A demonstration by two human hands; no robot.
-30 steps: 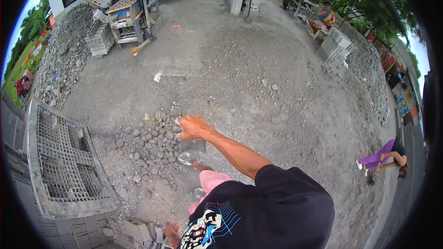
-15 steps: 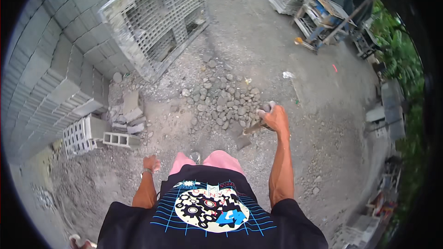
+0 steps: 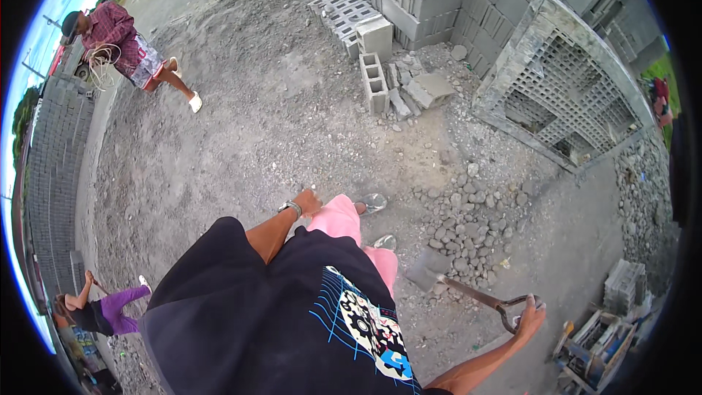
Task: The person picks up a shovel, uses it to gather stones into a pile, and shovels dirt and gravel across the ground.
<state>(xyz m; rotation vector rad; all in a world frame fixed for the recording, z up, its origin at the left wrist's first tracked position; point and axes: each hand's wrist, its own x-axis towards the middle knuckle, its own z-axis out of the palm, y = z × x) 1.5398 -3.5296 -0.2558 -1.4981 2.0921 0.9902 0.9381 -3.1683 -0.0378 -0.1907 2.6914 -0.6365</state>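
Note:
My right hand point(image 3: 530, 317) is closed around the grip of a shovel point(image 3: 477, 295), out to the lower right. From its forked handle the shaft slopes down to a flat grey blade point(image 3: 427, 271). The blade lies at the near edge of a pile of rounded stones point(image 3: 468, 227), close to my feet. My left hand point(image 3: 308, 202), with a watch or bracelet at its wrist, hangs beside my pink shorts point(image 3: 338, 221). Its fingers are loosely bent and apart, with nothing seen in them.
Hollow concrete blocks point(image 3: 374, 82) and broken pieces lie before a stacked block wall point(image 3: 409, 0). A framed grid panel point(image 3: 567, 80) leans at the right. Two people stand left: one in a checked shirt point(image 3: 117, 33) holding coiled rope, another in purple trousers point(image 3: 119, 312).
My view has swung left, bringing the two people into sight. The shovel now shows at full length, still in my right hand. My left hand has come up beside my shorts.

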